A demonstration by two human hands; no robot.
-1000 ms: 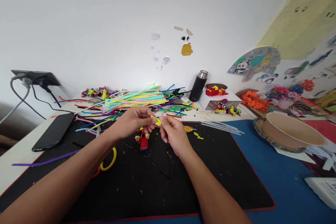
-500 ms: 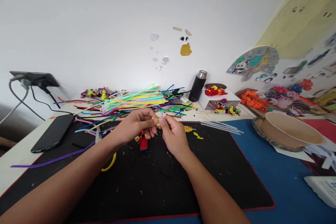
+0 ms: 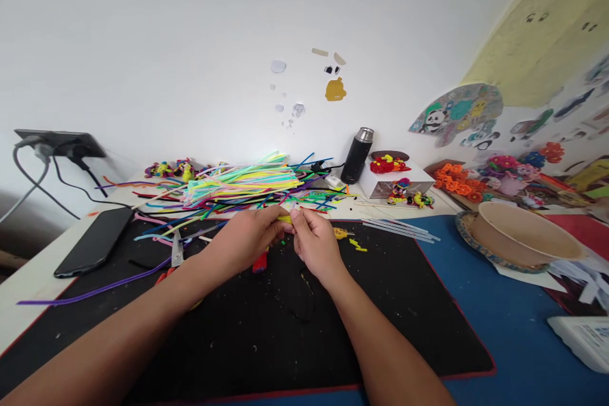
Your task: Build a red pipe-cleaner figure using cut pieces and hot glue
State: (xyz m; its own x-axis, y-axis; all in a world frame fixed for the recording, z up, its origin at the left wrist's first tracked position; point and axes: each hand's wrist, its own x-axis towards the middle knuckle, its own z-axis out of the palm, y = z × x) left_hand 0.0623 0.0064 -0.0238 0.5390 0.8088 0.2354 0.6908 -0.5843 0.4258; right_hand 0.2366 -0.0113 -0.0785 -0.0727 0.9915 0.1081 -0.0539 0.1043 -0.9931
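Note:
Above the black mat (image 3: 380, 330), my two hands meet fingertip to fingertip. A short yellow fuzzy piece (image 3: 285, 219), like a bit of pipe cleaner, is pinched between them. My left hand (image 3: 252, 231) is closed on its left end, with the back of the hand toward me. Thumb and bent fingers of my right hand (image 3: 316, 242) close at its other end, and a small pale tip shows above that thumb. Below my left hand lies a red figure (image 3: 259, 262), mostly covered. Scissors (image 3: 177, 250) lie partly hidden under my left forearm.
Behind my hands spreads a heap of coloured pipe cleaners (image 3: 242, 183). A black bottle (image 3: 356, 157) and a white box (image 3: 423, 177) stand at the back. Right of my hands are a yellow glue gun (image 3: 339, 233), yellow bits (image 3: 358, 245) and clear sticks (image 3: 402, 230). A phone (image 3: 95, 242) lies left.
My left hand has rolled over, its fingers now tucked beneath and its back showing. The left forearm has shifted and covers more of the scissors' yellow handle and the red figure.

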